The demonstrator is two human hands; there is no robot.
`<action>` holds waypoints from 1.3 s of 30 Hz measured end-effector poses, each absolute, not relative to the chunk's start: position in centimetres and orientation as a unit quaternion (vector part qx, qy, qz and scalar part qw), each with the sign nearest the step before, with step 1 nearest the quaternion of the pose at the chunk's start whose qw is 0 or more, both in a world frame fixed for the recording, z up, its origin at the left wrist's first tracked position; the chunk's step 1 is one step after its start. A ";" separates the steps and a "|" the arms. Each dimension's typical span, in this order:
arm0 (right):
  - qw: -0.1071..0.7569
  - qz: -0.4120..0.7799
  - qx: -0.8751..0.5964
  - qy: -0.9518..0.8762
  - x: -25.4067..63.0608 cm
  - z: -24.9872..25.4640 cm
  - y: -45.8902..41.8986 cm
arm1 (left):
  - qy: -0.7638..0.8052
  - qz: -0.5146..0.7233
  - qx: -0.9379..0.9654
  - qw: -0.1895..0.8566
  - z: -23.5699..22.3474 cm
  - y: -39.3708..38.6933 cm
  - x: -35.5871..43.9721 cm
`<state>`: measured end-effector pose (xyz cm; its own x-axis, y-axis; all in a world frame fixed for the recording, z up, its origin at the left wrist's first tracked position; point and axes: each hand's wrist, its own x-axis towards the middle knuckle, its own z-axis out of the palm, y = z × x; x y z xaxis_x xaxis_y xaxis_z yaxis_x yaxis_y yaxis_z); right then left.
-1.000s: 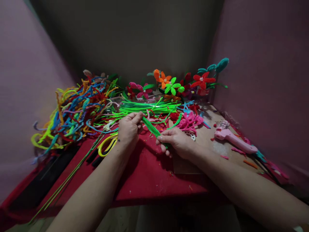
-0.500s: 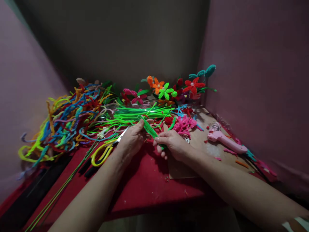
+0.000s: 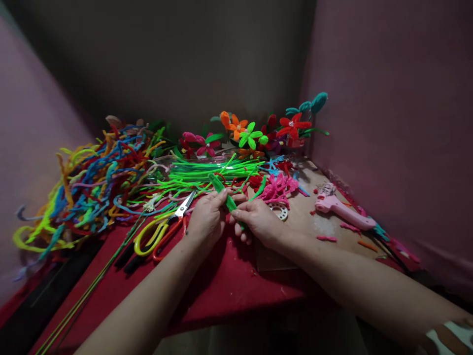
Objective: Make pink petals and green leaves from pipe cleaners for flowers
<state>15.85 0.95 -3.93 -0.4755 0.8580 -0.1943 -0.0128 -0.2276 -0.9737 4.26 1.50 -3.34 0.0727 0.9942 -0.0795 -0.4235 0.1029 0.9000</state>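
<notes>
Between my two hands is a green pipe-cleaner leaf (image 3: 220, 189), a narrow fuzzy piece slanting from upper left to lower right. My left hand (image 3: 207, 217) pinches it near the middle with thumb and fingers. My right hand (image 3: 258, 220) grips its lower end, and part of that end is hidden by the fingers. Left of my left hand lie scissors with yellow and red handles (image 3: 162, 236), their blades pointing away. Just beyond my hands is a bundle of bright green pipe cleaners (image 3: 216, 170). A white disc with holes (image 3: 279, 211) lies beside my right hand.
A tangled heap of coloured pipe cleaners (image 3: 99, 182) fills the left. Finished fuzzy flowers (image 3: 251, 135) stand at the back. On the right, a pink glue gun (image 3: 345, 211) rests on a brown board (image 3: 306, 231) near pink pieces (image 3: 279, 187). Long green stems (image 3: 96, 281) lie at left.
My left hand has shifted along the green leaf toward my right hand, so more of its upper end shows. The view has moved slightly, and the scissors and white disc are less covered.
</notes>
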 end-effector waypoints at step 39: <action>0.176 0.611 -0.438 -0.636 17.5 -2.7 1.8 | 0.350 0.196 0.913 0.075 -1.1 1.1 0.8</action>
<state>17.46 1.78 -2.72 -0.5540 0.7718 -0.3122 0.3428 -0.1303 -0.9303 0.77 1.07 -1.12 0.6780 0.6687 0.3052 0.6103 -0.7435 0.2733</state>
